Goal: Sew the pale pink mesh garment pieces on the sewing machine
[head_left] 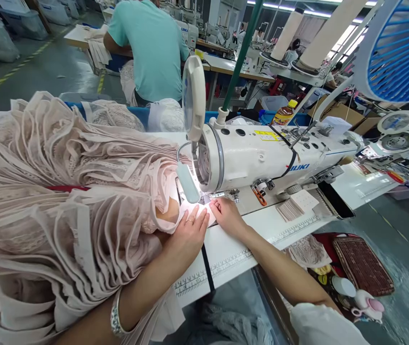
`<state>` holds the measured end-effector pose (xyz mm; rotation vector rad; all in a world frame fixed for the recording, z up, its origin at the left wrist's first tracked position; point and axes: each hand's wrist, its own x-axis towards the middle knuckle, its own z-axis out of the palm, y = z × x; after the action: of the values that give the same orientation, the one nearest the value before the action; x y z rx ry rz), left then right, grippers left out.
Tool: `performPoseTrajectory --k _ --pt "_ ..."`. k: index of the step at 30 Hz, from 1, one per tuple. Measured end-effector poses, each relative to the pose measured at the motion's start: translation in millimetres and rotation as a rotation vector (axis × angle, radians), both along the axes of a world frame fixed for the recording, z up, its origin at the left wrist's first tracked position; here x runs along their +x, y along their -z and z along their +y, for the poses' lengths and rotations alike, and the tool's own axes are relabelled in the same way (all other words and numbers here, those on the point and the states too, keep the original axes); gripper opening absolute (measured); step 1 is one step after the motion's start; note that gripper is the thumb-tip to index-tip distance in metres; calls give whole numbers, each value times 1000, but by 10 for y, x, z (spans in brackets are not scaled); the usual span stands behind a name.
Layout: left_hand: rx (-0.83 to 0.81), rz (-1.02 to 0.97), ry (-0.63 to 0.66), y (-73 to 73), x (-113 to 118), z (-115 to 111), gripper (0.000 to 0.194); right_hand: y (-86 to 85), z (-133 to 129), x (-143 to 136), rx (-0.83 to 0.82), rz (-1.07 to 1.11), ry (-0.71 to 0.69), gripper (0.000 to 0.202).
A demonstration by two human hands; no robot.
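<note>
Head view, left hand (189,235) flat on fabric (186,207), right hand (226,215) seemingly pinching its edge

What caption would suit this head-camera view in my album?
Left hand and right hand on pale fabric at a white sewing machine, ruffled cloth heaped alongside.

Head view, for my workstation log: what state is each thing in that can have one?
Left hand: fingers extended, pressing on the pale fabric
Right hand: fingers curled at the fabric's edge
Pale fabric: under both hands, beside the needle area
Sewing machine: upright; running or not, cannot tell
Garment pieces: heaped in folds
Bottle: capped
Fan: spinning or not, cannot tell
</note>
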<state>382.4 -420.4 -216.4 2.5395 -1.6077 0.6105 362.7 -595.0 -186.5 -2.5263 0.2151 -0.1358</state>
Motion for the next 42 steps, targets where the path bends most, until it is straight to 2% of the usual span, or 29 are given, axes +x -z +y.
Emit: performPoseTrajectory --k 3,9,13,22,26,30,33,38,42 --pt "5 -11 4 -33 13 2 49 6 3 1 -20 -2 -2 23" --pt "122 100 3 -97 74 42 53 17 -6 4 -44 4 -16 24" --pt "114 138 14 -88 79 44 53 -3 -8 5 -70 14 -14 25" --pt "92 46 3 -67 47 10 53 -2 5 2 -87 16 -18 27" --pt "101 71 11 -68 56 7 52 10 5 15 -94 14 -23 26" --pt "91 32 10 -90 33 -16 51 -3 -21 -26 -43 9 -14 20" --pt "33 -18 38 -87 25 -36 48 -18 -90 -123 6 -73 -115 17" --pt "-65 24 7 10 29 -62 50 8 -233 -271 -87 -248 -402 31" --pt "-104 -18 6 28 11 -68 47 59 -249 -281 -166 -272 -445 34"
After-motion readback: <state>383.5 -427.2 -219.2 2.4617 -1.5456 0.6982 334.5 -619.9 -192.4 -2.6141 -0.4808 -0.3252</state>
